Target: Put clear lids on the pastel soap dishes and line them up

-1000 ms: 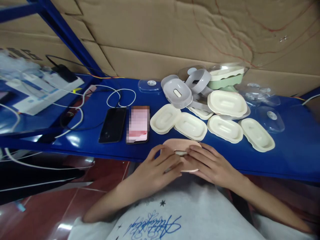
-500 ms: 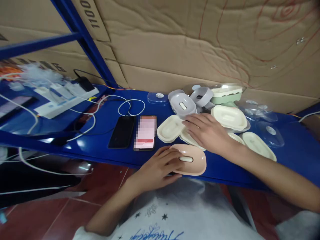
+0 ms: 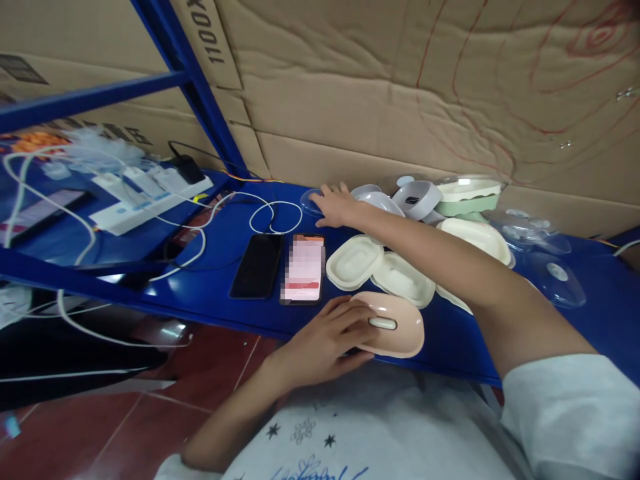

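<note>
My left hand (image 3: pixel 333 337) grips the left side of a peach soap dish (image 3: pixel 407 327) near the table's front edge. Its fingers reach inside, beside a white oblong piece (image 3: pixel 383 323) in the floor. At the back, my right hand (image 3: pixel 336 205) has its fingers apart over a clear plastic lid (image 3: pixel 311 201), partly hidden by them; a firm hold cannot be made out. Under my right forearm lie cream oval trays (image 3: pixel 355 262). Lilac dishes (image 3: pixel 377 200) and a lilac ring (image 3: pixel 417 199) stand right of that hand.
Two phones, one dark (image 3: pixel 257 265) and one lit (image 3: pixel 303 270), lie left of the trays. A white power strip (image 3: pixel 150 203) with cables is at left by the blue frame (image 3: pixel 215 120). More clear lids (image 3: pixel 555 280) and a cream-and-green box (image 3: pixel 470 197) lie right, before the cardboard wall (image 3: pixel 325 107).
My right hand has left the cream trays and moved back and left to the clear lid. My left hand stays on the peach soap dish. The view has shifted slightly.
</note>
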Available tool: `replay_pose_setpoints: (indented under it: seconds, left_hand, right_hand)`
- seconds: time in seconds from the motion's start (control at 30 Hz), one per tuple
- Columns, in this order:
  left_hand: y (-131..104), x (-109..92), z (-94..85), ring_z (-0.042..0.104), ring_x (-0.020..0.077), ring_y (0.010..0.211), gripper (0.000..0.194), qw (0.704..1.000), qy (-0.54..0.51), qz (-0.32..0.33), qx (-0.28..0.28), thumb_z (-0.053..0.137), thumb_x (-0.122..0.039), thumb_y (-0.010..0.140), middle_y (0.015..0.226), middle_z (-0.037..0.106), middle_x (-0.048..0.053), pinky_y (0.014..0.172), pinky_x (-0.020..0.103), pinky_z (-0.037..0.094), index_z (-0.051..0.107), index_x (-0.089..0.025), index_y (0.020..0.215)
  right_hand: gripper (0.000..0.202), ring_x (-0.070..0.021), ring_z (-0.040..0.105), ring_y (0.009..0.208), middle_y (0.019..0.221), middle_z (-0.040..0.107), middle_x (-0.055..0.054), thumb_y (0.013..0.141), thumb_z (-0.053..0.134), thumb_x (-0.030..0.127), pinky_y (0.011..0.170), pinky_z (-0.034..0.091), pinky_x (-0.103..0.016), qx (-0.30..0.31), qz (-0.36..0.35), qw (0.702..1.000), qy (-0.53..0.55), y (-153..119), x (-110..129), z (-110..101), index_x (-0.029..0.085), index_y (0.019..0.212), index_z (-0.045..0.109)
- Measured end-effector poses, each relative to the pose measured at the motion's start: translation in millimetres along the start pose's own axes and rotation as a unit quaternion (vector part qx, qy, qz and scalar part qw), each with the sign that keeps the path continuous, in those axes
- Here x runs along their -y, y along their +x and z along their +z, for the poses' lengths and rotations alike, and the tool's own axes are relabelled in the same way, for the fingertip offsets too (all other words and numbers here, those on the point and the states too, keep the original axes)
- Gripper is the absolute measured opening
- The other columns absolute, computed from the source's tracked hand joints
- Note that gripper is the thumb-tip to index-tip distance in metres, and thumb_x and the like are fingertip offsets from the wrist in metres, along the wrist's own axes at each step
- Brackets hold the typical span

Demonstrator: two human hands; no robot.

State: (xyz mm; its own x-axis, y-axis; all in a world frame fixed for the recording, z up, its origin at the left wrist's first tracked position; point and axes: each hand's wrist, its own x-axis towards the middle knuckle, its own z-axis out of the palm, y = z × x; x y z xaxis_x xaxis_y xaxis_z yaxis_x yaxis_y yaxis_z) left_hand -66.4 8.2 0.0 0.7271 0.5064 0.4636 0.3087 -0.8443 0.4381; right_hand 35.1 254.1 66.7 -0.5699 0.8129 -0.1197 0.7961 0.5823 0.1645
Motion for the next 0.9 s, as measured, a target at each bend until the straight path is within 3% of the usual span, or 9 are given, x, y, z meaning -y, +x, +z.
replay_pose_setpoints:
  seconds: [0.07, 0.17, 0.27, 0.37, 0.43, 0.57, 0.67, 0.77, 0.9]
  left_hand:
    - [0, 0, -0.5, 0.058, 0.0238, 0.14, 0.026, 1.0, -0.003, -0.002, 0.006, 0.065, -0.03, 0.106, 0.141, 0.067, 0.009, 0.122, 0.047, 0.046, 0.064, -0.024, 0.132]
    - [0, 0, -1.9, 0.057, 0.0253, 0.141, 0.028, 1.0, -0.011, -0.006, 0.01, 0.065, -0.031, 0.106, 0.144, 0.065, 0.009, 0.121, 0.049, 0.047, 0.063, -0.025, 0.133]
    - [-1, -1, -3.3, 0.055, 0.0272, 0.144, 0.029, 1.0, -0.021, -0.005, -0.009, 0.067, -0.028, 0.104, 0.148, 0.061, 0.011, 0.119, 0.051, 0.05, 0.063, -0.025, 0.133]
    - [-4, -1, -3.4, 0.049, 0.0298, 0.15, 0.036, 0.999, -0.028, -0.014, -0.025, 0.069, -0.026, 0.103, 0.156, 0.051, 0.012, 0.118, 0.052, 0.053, 0.06, -0.028, 0.138]
    - [-7, -1, -2.2, 0.047, 0.0312, 0.152, 0.046, 0.998, -0.032, -0.034, -0.031, 0.072, -0.028, 0.102, 0.16, 0.045, 0.012, 0.12, 0.054, 0.053, 0.055, -0.031, 0.144]
    - [-13, 4, 3.0, 0.049, 0.0319, 0.15, 0.065, 0.994, -0.058, -0.067, -0.063, 0.08, -0.033, 0.096, 0.157, 0.046, 0.014, 0.121, 0.056, 0.053, 0.045, -0.031, 0.151]
    - [-13, 7, 5.7, 0.048, 0.0342, 0.151, 0.079, 0.99, -0.082, -0.078, -0.079, 0.085, -0.039, 0.091, 0.157, 0.045, 0.018, 0.121, 0.061, 0.051, 0.04, -0.028, 0.156]
    - [-8, 5, 3.7, 0.04, 0.0382, 0.157, 0.088, 0.991, -0.089, -0.081, -0.064, 0.081, -0.047, 0.093, 0.165, 0.038, 0.021, 0.124, 0.065, 0.045, 0.031, -0.027, 0.163]
    - [-4, -1, -1.0, 0.041, 0.0369, 0.158, 0.082, 0.99, -0.083, -0.113, -0.028, 0.067, -0.05, 0.102, 0.169, 0.039, 0.017, 0.126, 0.062, 0.043, 0.024, -0.027, 0.168]
  right_hand:
    - [0.093, -0.0444, 0.046, 0.149, 0.169, 0.035, -0.026, 0.092, 0.08, 0.05, 0.121, 0.034, -0.065, 0.017, -0.004, 0.999, 0.037, 7, -5, 1, 0.018, 0.167, 0.034]
    - [0.103, -0.04, 0.06, 0.136, 0.159, 0.05, -0.026, 0.088, 0.086, 0.047, 0.111, 0.05, -0.057, 0.057, -0.021, 0.994, 0.089, 15, -10, -5, 0.015, 0.169, 0.03]
    - [0.09, -0.0427, 0.062, 0.133, 0.15, 0.061, -0.021, 0.089, 0.085, 0.043, 0.111, 0.049, -0.061, -0.001, -0.036, 0.998, 0.044, 1, -16, -23, 0.012, 0.162, 0.044]
    - [0.081, -0.0505, 0.046, 0.148, 0.165, 0.045, -0.022, 0.09, 0.083, 0.032, 0.12, 0.035, -0.071, -0.151, -0.042, 0.987, -0.04, -58, -26, -42, 0.011, 0.159, 0.047]
    - [0.076, -0.0466, 0.041, 0.153, 0.172, 0.031, -0.023, 0.096, 0.077, 0.03, 0.122, 0.039, -0.064, -0.222, -0.083, 0.972, -0.001, -124, -32, -43, 0.013, 0.162, 0.044]
    - [0.066, -0.0353, 0.034, 0.16, 0.172, 0.03, -0.017, 0.106, 0.061, 0.037, 0.128, 0.038, -0.057, -0.279, -0.075, 0.945, 0.151, -273, -27, 4, 0.023, 0.166, 0.038]
    - [0.067, -0.0336, 0.04, 0.157, 0.169, 0.037, -0.015, 0.107, 0.059, 0.037, 0.126, 0.044, -0.053, -0.236, -0.026, 0.946, 0.222, -352, -12, 56, 0.027, 0.169, 0.035]
    - [0.064, -0.0317, 0.041, 0.157, 0.168, 0.04, -0.013, 0.109, 0.052, 0.034, 0.124, 0.048, -0.052, -0.204, -0.024, 0.94, 0.274, -378, 3, 89, 0.027, 0.17, 0.033]
    - [0.064, -0.0328, 0.03, 0.163, 0.168, 0.04, -0.013, 0.108, 0.054, 0.029, 0.127, 0.042, -0.057, -0.209, -0.093, 0.936, 0.269, -356, 15, 92, 0.026, 0.169, 0.034]
